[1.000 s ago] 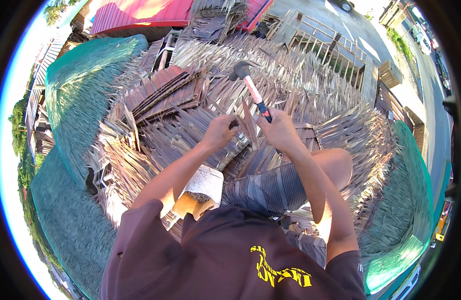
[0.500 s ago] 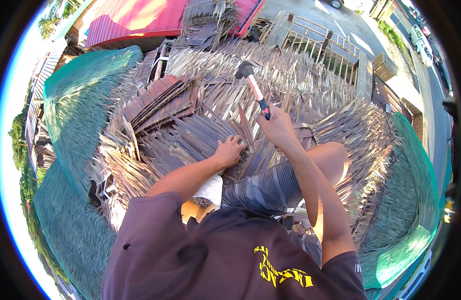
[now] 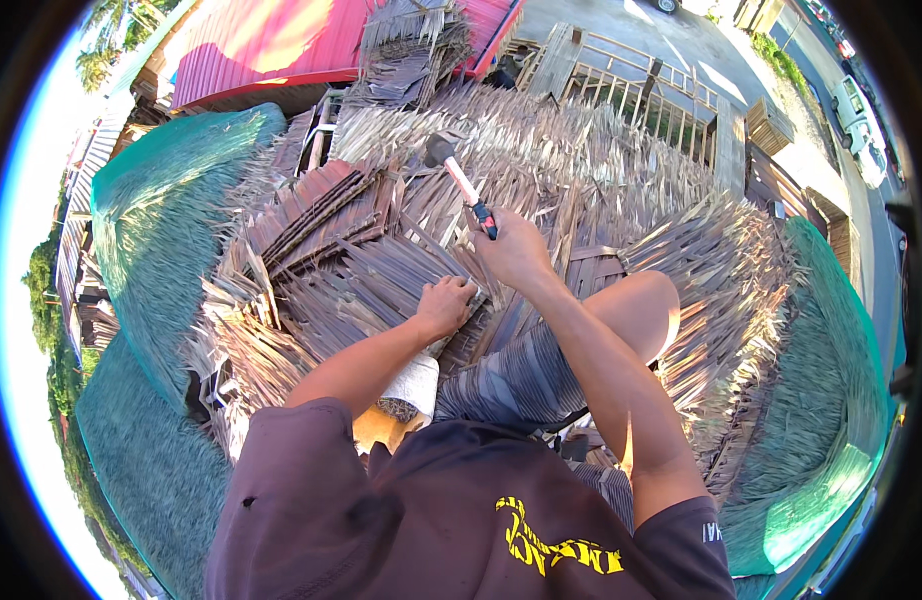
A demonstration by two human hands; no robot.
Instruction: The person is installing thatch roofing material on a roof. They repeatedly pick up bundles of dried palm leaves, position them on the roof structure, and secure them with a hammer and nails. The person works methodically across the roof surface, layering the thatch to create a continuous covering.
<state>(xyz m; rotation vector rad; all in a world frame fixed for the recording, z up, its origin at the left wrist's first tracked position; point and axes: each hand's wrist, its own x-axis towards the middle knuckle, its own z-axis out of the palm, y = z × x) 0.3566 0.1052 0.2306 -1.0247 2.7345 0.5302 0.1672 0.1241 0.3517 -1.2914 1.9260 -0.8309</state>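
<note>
I sit on a roof of dry palm-leaf thatch (image 3: 366, 275). My right hand (image 3: 514, 250) is wrapped round the dark lower grip of a hammer (image 3: 465, 190). The hammer's black head is raised up and to the left, above the thatch. My left hand (image 3: 446, 305) rests low on the thatch, just left of and nearer than the right one. Its fingers are bent and drawn together at the leaf strips; whatever is between the fingertips is too small to make out. A white pouch (image 3: 413, 385) with dark contents lies below my left forearm, beside my striped shorts.
Stacked brown thatch panels (image 3: 326, 215) lie at the left on the roof. Green netting (image 3: 186, 185) covers the thatch on the left, and more green netting (image 3: 831, 400) covers the right. Beyond stand a red metal roof (image 3: 281, 55), a wooden railing (image 3: 641, 85) and a road with vehicles.
The hammer has swung left and slightly down, its head tipping further left. My right hand has moved left and a little lower, nearer my left hand, which has shifted slightly left.
</note>
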